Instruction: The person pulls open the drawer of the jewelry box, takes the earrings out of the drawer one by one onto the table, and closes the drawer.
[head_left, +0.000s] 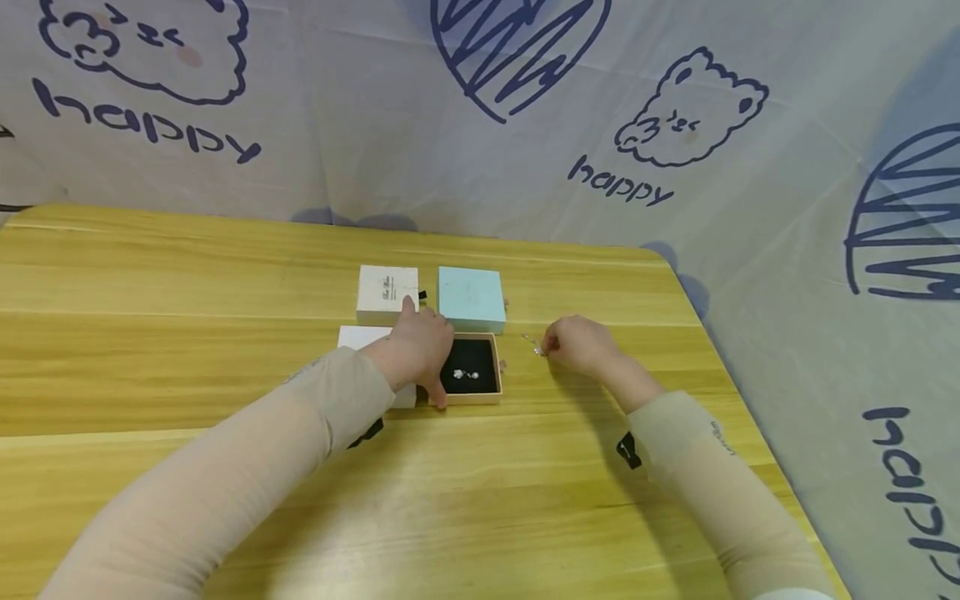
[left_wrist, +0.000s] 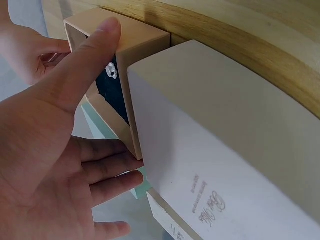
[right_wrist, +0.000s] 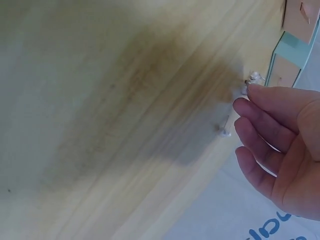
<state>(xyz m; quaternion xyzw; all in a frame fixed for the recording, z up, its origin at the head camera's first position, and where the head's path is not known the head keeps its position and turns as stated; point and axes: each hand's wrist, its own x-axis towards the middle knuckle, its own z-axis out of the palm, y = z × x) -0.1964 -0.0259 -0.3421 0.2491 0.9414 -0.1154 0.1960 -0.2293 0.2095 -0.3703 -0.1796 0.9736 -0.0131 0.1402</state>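
Note:
My left hand (head_left: 420, 340) grips a peach jewelry box tray (head_left: 476, 399), thumb on the near wall and fingers at the far one. Two small silvery pieces (head_left: 465, 375) lie on the tray's black lining. In the left wrist view the thumb of the left hand (left_wrist: 55, 130) crosses the wall of the tray (left_wrist: 142, 35). To the right, my right hand (head_left: 583, 343) is low over the table, pinching a small silvery piece of jewelry (right_wrist: 254, 77) between thumb and forefinger. Another shiny bit (right_wrist: 223, 132) shows by its fingers; whether the two are joined I cannot tell.
A white lettered box (left_wrist: 200, 130) stands against the tray's left side, partly under the left wrist. Behind are a smaller white box (head_left: 382, 296) and a pale turquoise box (head_left: 471, 296). A printed cloth (head_left: 360, 150) hangs beyond the wooden table (head_left: 480, 500).

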